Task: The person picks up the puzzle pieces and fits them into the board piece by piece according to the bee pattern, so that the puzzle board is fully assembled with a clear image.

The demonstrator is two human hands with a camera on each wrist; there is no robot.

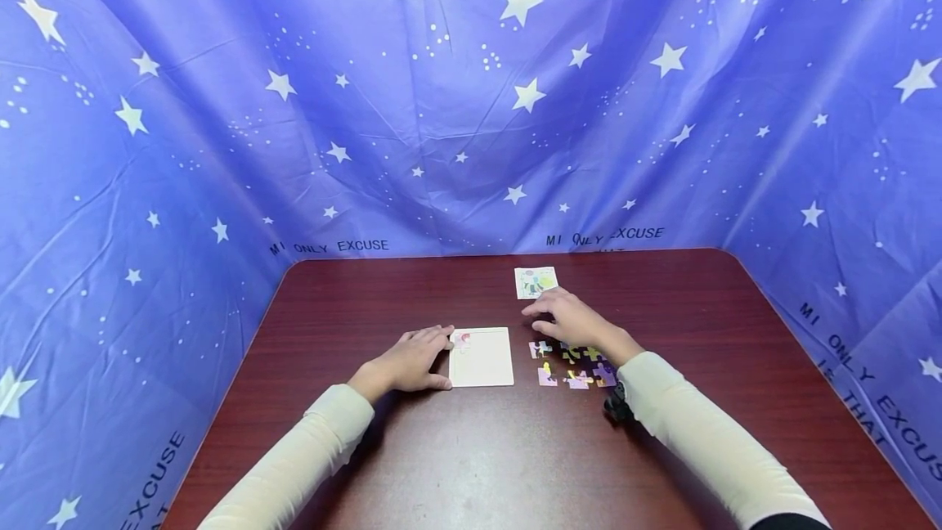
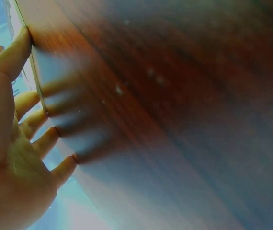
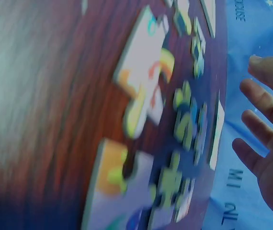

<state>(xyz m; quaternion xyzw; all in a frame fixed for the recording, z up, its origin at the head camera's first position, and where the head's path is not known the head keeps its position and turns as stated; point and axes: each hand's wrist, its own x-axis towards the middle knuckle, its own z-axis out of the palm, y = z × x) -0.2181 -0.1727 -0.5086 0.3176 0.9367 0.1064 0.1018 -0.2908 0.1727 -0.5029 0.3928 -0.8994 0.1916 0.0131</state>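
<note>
While the left hand (image 1: 408, 362) rests flat-fingered against the white puzzle board (image 1: 482, 357) at its 9 o'clock edge, the right hand (image 1: 570, 319) hovers relaxed, holding nothing, over loose puzzle pieces (image 1: 574, 365) at the board's 3 o'clock on the surface (image 1: 478, 456).

Dark red-brown table inside a starry blue cloth enclosure

The table (image 1: 456, 448) fills the lower middle of the frame, its glossy wood-grain top catching soft, even light near the bottom centre. A blue-violet cloth backdrop (image 1: 412, 105) with white stars and dots rises behind and along both sides, creased in folds, with dark printed lettering (image 1: 338, 247) running just above the table's edges.
</note>
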